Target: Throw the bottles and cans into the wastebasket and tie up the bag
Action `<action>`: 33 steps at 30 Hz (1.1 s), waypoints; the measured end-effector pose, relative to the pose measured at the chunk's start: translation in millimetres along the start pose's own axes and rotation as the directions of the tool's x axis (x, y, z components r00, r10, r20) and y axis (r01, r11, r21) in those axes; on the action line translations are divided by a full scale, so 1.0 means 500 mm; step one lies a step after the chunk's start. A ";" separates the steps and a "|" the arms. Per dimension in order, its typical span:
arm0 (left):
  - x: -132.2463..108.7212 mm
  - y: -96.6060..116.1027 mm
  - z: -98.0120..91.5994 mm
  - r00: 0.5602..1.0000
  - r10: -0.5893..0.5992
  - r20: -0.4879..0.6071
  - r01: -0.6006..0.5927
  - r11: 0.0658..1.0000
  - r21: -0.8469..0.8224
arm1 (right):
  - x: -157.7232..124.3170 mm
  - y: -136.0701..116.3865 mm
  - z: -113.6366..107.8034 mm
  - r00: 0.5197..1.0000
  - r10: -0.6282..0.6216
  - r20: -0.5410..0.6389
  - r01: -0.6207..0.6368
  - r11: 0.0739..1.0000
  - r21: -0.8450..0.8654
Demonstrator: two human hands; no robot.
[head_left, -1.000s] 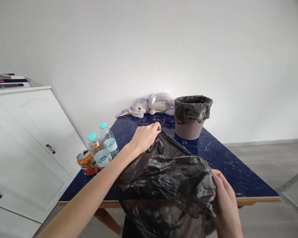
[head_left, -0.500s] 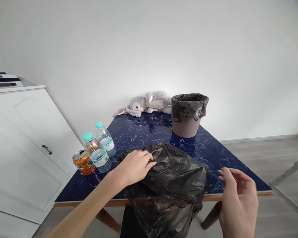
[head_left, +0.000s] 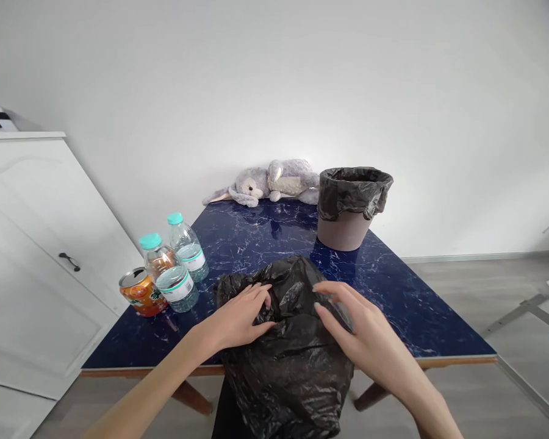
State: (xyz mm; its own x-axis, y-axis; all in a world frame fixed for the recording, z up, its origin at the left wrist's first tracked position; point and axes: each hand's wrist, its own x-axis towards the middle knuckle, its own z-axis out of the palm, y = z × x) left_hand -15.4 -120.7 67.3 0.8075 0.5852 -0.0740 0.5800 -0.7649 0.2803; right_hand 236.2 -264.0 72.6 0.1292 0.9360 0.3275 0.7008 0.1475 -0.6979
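Observation:
A crumpled black plastic bag [head_left: 288, 353] lies over the near edge of the dark blue marbled table [head_left: 402, 286] and hangs down in front of it. My left hand [head_left: 238, 317] rests flat on the bag's left side, fingers stretched out. My right hand [head_left: 357, 332] lies on the bag's upper right part, its fingers also extended and pressing on the plastic. Neither hand grips the bag.
Two water bottles [head_left: 176, 268] with teal caps and an opened orange can [head_left: 139, 292] stand at the table's left edge. A brown bin lined with a black bag [head_left: 350, 207] and a grey plush toy [head_left: 269, 183] sit at the far end. A white cabinet [head_left: 32, 256] stands to the left.
The bag was held up and spread between both hands; it has come down onto the table edge. My right hand let go, then moved left onto the bag. My left hand now lies flat.

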 end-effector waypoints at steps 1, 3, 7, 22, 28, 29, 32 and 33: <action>0.005 -0.016 0.012 1.000 0.026 -0.016 -0.026 1.000 -0.013 | 0.021 0.006 0.008 0.997 -0.051 0.065 0.054 0.997 -0.051; 0.019 -0.048 0.034 0.996 0.070 -0.048 -0.071 0.997 -0.025 | 0.066 0.030 0.032 0.979 -0.119 0.168 0.143 0.980 -0.141; 0.066 -0.096 0.052 0.988 0.122 -0.096 -0.114 0.990 0.081 | 0.156 0.110 0.101 0.938 -0.160 0.308 0.253 0.923 -0.290; 0.160 -0.125 0.050 0.916 0.050 -0.399 -0.041 0.999 0.030 | 0.352 0.254 0.216 0.971 0.046 0.233 0.101 0.808 -0.581; 0.145 -0.164 0.064 0.916 0.003 -0.401 -0.003 1.000 0.002 | 0.363 0.267 0.229 0.988 0.035 0.148 0.055 0.827 -0.560; 0.143 -0.168 0.063 0.911 -0.003 -0.412 0.004 1.000 0.003 | 0.362 0.268 0.230 0.990 0.034 0.137 0.046 0.837 -0.545; 0.141 -0.177 0.055 0.891 -0.007 -0.453 0.020 1.000 0.023 | 0.358 0.267 0.230 0.994 0.037 0.102 0.020 0.859 -0.511; 0.141 -0.179 0.051 0.884 -0.007 -0.468 0.023 0.999 0.029 | 0.357 0.267 0.229 0.995 0.038 0.092 0.014 0.863 -0.505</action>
State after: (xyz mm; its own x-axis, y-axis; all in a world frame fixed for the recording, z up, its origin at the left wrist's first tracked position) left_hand -7.8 -17.8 12.6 0.6595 0.6485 0.3801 0.6013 -0.7586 0.2510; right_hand 272.4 -40.8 -34.9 0.0906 0.9664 0.2406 0.9609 -0.0214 -0.2760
